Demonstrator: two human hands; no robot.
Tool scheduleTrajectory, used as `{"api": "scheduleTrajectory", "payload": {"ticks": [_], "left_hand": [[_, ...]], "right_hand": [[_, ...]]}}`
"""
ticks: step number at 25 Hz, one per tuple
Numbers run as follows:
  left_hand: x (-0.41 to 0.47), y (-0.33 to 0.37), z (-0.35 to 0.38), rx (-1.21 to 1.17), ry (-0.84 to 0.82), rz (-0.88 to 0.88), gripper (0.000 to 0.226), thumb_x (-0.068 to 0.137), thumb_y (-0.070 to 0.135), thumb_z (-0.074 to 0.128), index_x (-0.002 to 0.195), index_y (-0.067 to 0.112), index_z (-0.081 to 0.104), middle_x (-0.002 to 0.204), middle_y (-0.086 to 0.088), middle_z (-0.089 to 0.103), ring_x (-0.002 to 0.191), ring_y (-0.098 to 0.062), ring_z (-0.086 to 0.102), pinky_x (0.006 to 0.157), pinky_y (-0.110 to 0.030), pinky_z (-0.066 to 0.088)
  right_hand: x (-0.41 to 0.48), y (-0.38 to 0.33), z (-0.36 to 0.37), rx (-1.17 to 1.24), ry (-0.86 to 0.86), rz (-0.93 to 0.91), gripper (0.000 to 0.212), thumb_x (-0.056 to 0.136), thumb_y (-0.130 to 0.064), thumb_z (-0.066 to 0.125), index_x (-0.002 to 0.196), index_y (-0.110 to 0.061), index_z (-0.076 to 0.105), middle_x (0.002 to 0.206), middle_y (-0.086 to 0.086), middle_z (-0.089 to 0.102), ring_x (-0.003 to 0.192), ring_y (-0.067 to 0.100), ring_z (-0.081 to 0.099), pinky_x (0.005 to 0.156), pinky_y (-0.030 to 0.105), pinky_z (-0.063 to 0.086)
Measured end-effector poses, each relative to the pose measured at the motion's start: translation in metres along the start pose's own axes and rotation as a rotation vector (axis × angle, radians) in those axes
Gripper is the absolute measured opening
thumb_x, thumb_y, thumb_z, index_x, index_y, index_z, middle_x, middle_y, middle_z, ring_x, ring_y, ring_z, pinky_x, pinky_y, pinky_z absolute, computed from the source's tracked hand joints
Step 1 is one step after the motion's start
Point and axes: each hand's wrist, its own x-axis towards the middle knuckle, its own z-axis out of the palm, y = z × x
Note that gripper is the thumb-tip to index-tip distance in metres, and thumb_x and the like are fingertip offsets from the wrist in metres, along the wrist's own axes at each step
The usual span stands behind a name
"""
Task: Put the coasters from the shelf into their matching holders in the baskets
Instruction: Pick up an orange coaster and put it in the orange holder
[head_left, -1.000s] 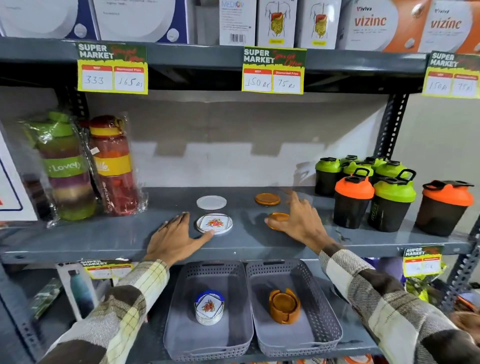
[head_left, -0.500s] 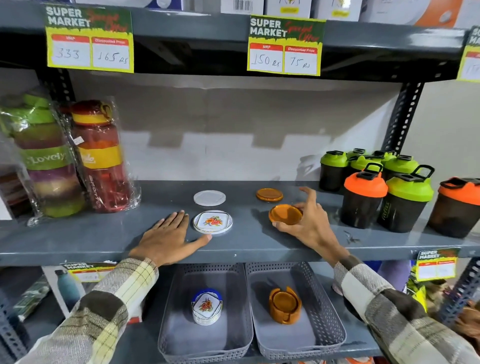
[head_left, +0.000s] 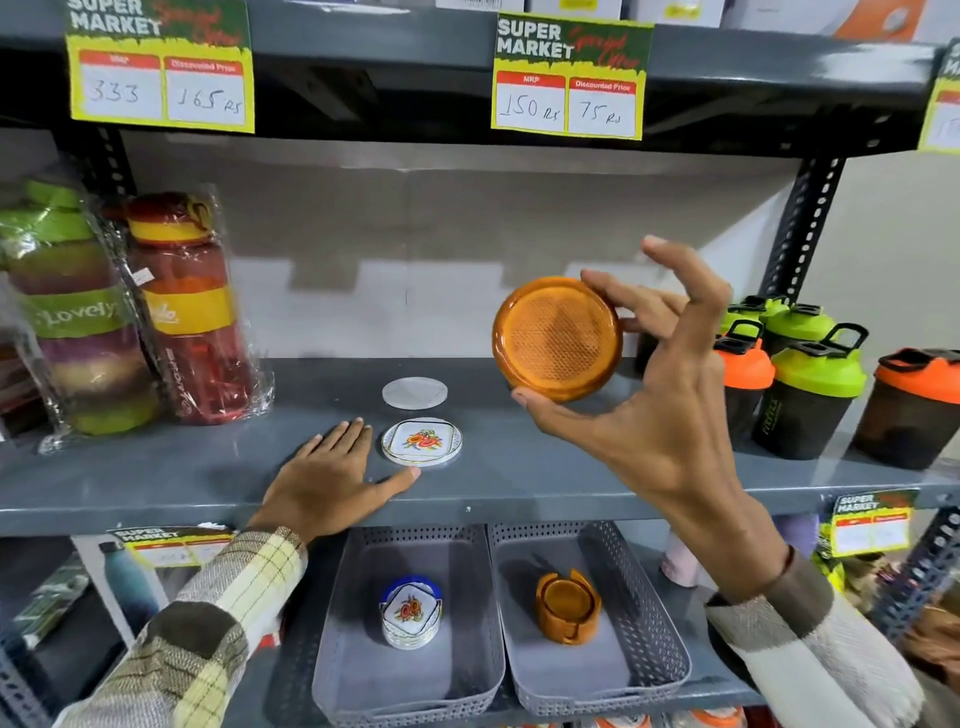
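An amber coaster (head_left: 557, 340) is held clear of the grey metal shelf (head_left: 519, 483) by the right hand (head_left: 660, 415). It is round, of translucent plastic, with a raised rim and a fine honeycomb texture across its face. The disc is tipped up nearly on edge, its flat face turned toward the camera. It is clamped at the rim between the thumb below and the fingertips (head_left: 597, 278) at the upper right; the remaining fingers are spread apart.

The left hand (head_left: 327, 478) is laid flat on the shelf, fingers together and extended, thumb out, just beside a floral coaster (head_left: 422, 441). This coaster lies flat, is round and glossy white, and carries a red flower print in a squarish panel. A plain white disc (head_left: 414, 392) lies flat just behind it.

On the lower shelf, two grey perforated plastic baskets stand side by side. A stack of floral coasters in a blue-backed holder (head_left: 411, 610) is seen in the left basket (head_left: 332, 665). An amber slotted holder (head_left: 569, 605) is seen in the right basket (head_left: 660, 639).
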Motion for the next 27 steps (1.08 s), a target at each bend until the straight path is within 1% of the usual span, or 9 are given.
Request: {"api": "scheduleTrajectory", "payload": {"ticks": [3,5,10,12,14,17,21,23,27], "left_hand": [[0.001,0.001,-0.001,-0.005,-0.027,-0.001,0.129,0.062,0.098,0.005,0.157,0.01,0.012,0.167,-0.003,0.007,0.152,-0.014,0.007,0.123,-0.036,0.005],[0.001,0.001,-0.003,-0.007,-0.046,-0.007,0.131,0.059,0.098,0.002,0.157,0.011,0.009,0.167,-0.002,0.005,0.152,-0.013,0.005,0.123,-0.036,0.003],[-0.001,0.003,-0.005,-0.016,-0.049,-0.014,0.13,0.059,0.097,0.003,0.158,0.012,0.009,0.167,-0.001,0.004,0.152,-0.011,0.004,0.123,-0.035,0.002],[-0.001,0.003,-0.005,-0.027,-0.032,-0.016,0.127,0.062,0.096,0.008,0.157,0.012,0.012,0.167,-0.001,0.007,0.152,-0.011,0.006,0.123,-0.035,0.004],[-0.002,0.003,-0.005,-0.038,-0.015,-0.02,0.124,0.065,0.095,0.013,0.157,0.012,0.016,0.167,-0.001,0.01,0.152,-0.012,0.009,0.123,-0.036,0.006],[-0.003,0.003,-0.004,-0.045,-0.004,-0.016,0.121,0.067,0.093,0.018,0.156,0.011,0.018,0.166,-0.002,0.013,0.151,-0.012,0.012,0.122,-0.036,0.007],[-0.001,0.001,-0.004,-0.012,-0.016,0.0,0.121,0.068,0.094,0.014,0.157,0.012,0.015,0.167,-0.002,0.01,0.152,-0.013,0.01,0.123,-0.037,0.007],[0.001,0.001,-0.004,0.021,-0.046,-0.006,0.125,0.065,0.097,0.005,0.158,0.014,0.01,0.167,0.001,0.004,0.152,-0.011,0.005,0.123,-0.036,0.004],[0.003,0.0,-0.003,0.028,-0.046,-0.008,0.13,0.06,0.098,-0.002,0.158,0.014,0.008,0.167,0.002,0.002,0.152,-0.009,0.002,0.123,-0.035,0.003]], "right_hand": [[0.007,-0.024,-0.011,-0.021,0.037,-0.075,0.11,0.062,-0.031,0.098,0.139,-0.005,0.025,0.138,0.023,0.058,0.127,0.003,0.055,0.104,0.01,0.044],[0.008,-0.034,-0.016,-0.031,0.045,-0.098,0.105,0.063,-0.034,0.097,0.134,-0.007,0.024,0.139,0.026,0.055,0.127,-0.003,0.053,0.105,0.012,0.045],[0.007,-0.039,-0.019,-0.032,0.028,-0.05,0.103,0.064,-0.039,0.095,0.134,-0.001,0.03,0.137,0.02,0.058,0.122,-0.008,0.054,0.101,0.013,0.047],[0.004,-0.036,-0.018,0.024,-0.012,0.03,0.106,0.064,-0.044,0.094,0.138,-0.001,0.031,0.127,0.007,0.067,0.117,0.001,0.063,0.096,0.022,0.053],[-0.001,-0.035,-0.017,0.165,-0.067,0.176,0.102,0.066,-0.051,0.09,0.14,-0.014,0.03,0.113,-0.004,0.075,0.103,0.01,0.072,0.091,0.034,0.059],[-0.014,-0.029,-0.014,0.403,-0.171,0.429,0.085,0.064,-0.065,0.084,0.125,-0.033,0.034,0.099,0.004,0.081,0.091,0.021,0.078,0.087,0.048,0.059],[-0.048,-0.019,-0.015,0.392,-0.308,0.512,0.072,0.063,-0.075,0.078,0.111,-0.038,0.038,0.096,-0.002,0.082,0.084,0.018,0.073,0.081,0.037,0.054],[-0.076,-0.01,-0.018,0.278,-0.399,0.505,0.076,0.062,-0.079,0.076,0.112,-0.037,0.038,0.098,-0.014,0.081,0.088,0.014,0.074,0.08,0.03,0.056],[-0.14,0.028,-0.006,0.144,-0.547,0.634,0.081,0.058,-0.082,0.079,0.114,-0.037,0.041,0.098,-0.034,0.074,0.092,-0.003,0.073,0.065,0.01,0.054]]}}
